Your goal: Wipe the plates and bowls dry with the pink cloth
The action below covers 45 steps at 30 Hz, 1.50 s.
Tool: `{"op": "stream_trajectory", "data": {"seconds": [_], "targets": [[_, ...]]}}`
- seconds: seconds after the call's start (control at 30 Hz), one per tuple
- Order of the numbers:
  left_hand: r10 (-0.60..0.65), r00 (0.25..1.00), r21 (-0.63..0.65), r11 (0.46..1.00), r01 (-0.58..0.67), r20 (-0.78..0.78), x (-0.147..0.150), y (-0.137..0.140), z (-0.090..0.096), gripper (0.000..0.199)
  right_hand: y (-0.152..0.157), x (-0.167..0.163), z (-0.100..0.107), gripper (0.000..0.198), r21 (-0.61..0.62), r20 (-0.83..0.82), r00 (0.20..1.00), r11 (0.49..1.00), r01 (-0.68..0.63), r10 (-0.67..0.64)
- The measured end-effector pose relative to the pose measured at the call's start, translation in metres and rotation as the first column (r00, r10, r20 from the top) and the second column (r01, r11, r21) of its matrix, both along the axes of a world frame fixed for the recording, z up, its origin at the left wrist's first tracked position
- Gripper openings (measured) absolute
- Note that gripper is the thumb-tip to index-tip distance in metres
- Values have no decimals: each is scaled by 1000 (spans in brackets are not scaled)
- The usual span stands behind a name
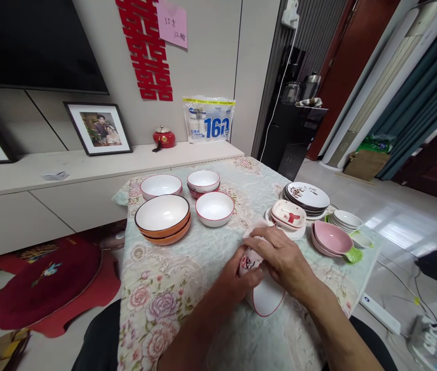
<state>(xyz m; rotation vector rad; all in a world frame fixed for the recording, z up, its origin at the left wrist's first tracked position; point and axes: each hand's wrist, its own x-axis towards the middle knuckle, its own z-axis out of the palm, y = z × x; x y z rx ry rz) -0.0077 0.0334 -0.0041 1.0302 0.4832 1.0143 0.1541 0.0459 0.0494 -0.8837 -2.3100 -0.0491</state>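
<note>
A bowl (268, 296) with a white inside and a thin red rim is tilted between my hands, low over the near part of the table. My left hand (244, 275) grips it beside a part (250, 260) with a dark and red print; whether print and white inside belong to one bowl I cannot tell. My right hand (278, 252) is closed over a thin white cloth or tissue (256, 225), pressing it against the printed part. Just ahead on the left stands a white bowl (214, 207) with a red rim.
Orange bowls (162, 214) are stacked on the left, near other white bowls (203, 180). At right are stacked plates (307, 196), small bear-print dishes (288, 214), pink leaf-handled bowls (332, 237) and small white bowls (347, 220). A low cabinet (141, 165) borders the table's far side.
</note>
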Motion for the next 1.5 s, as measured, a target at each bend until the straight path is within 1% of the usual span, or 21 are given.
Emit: {"op": "stream_trajectory", "data": {"seconds": [0.1, 0.2, 0.27, 0.33, 0.43, 0.5, 0.53, 0.57, 0.63, 0.7, 0.77, 0.83, 0.93, 1.0, 1.03, 1.17, 1.27, 1.33, 1.4, 1.43, 1.5], "targets": [[72, 997, -1, 997, -72, -24, 0, -2, -1, 69, 10, 5, -12, 36, -88, -71, 995, 994, 69, -75], [159, 987, -31, 987, -160, -24, 0, -3, -1, 71, 20, 12, -26, 26, -246, -192, 962, 959, 144, -194], [195, 981, -63, 979, -195, -10, 0, -2, -1, 71, 26, 14, -35, 18, -376, -236, 927, 907, 191, -293], [235, 972, -92, 968, -233, 18, 0, -2, 0, 72, 29, 14, -44, 18, -521, -257, 884, 827, 213, -390], [309, 948, -133, 945, -298, 73, 1, -2, 2, 77, 32, 12, -55, 24, -692, -311, 833, 710, 131, -457], [317, 942, -152, 942, -299, 109, 2, -3, 4, 82, 32, 11, -59, 25, -735, -349, 814, 674, 70, -465], [306, 944, -151, 946, -287, 124, 1, -3, 4, 84, 32, 11, -59, 25, -734, -361, 806, 676, 66, -470], [290, 948, -142, 952, -271, 133, 1, -3, 5, 86, 31, 11, -57, 24, -716, -366, 800, 693, 84, -475], [258, 958, -105, 964, -246, 122, -1, -1, 5, 87, 27, 12, -51, 20, -609, -366, 805, 774, 172, -467], [239, 968, -68, 970, -234, 73, -4, 1, 4, 81, 21, 12, -42, 21, -403, -330, 847, 873, 273, -417], [224, 974, -52, 973, -223, 13, -6, 2, 3, 72, 13, 11, -34, 34, -174, -237, 905, 932, 319, -354], [227, 974, -32, 973, -227, -30, -6, 3, 1, 69, 5, 8, -28, 43, -14, -124, 943, 951, 309, -308], [299, 951, 31, 954, -298, -82, -4, 1, -3, 75, -4, 0, -23, 41, 141, -28, 974, 963, 228, -226], [363, 923, 73, 932, -356, -129, -1, -1, -4, 78, -5, -4, -24, 38, 185, -24, 983, 966, 181, -180], [390, 908, 85, 920, -381, -150, 0, -1, -5, 80, -4, -5, -24, 39, 173, -39, 985, 969, 174, -169], [464, 874, 55, 886, -461, -148, 2, -2, -1, 80, 8, -3, -32, 41, -20, -206, 952, 973, 229, -228], [495, 864, -23, 867, -499, -89, 0, -2, 3, 82, 18, -1, -39, 28, -238, -353, 870, 932, 273, -345], [503, 863, -78, 860, -505, -43, -2, -1, 5, 85, 22, -1, -45, 23, -419, -406, 805, 871, 257, -433], [508, 861, -129, 855, -503, 9, -3, -1, 6, 87, 24, -3, -50, 25, -588, -441, 753, 791, 169, -488], [512, 858, -152, 851, -502, 34, -4, -1, 6, 88, 25, -4, -53, 27, -654, -456, 735, 749, 105, -502], [509, 857, -192, 852, -488, 80, -4, -2, 7, 88, 27, -5, -57, 30, -731, -480, 713, 683, -3, -511]]}}
